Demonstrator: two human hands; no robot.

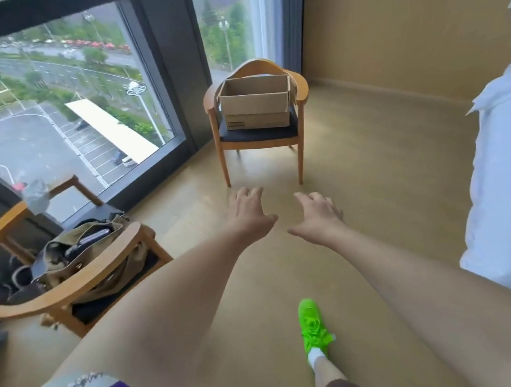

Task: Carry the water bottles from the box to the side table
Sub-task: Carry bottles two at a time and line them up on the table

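An open cardboard box (255,103) sits on the dark seat of a wooden armchair (298,87) by the window, ahead of me. Its inside is hidden from this angle, so no bottles show in it. My left hand (248,214) and my right hand (315,217) are stretched out in front of me, side by side, fingers spread and relaxed, holding nothing. Both hands are well short of the chair, over bare floor. One plastic water bottle with a red cap (34,196) stands blurred at the left, behind a second chair.
A second wooden armchair (69,283) at the lower left holds an olive bag (88,256). A bed with white sheets (509,187) runs along the right. Large windows (53,113) fill the left wall. My foot in a green shoe (312,325) is on the tan floor.
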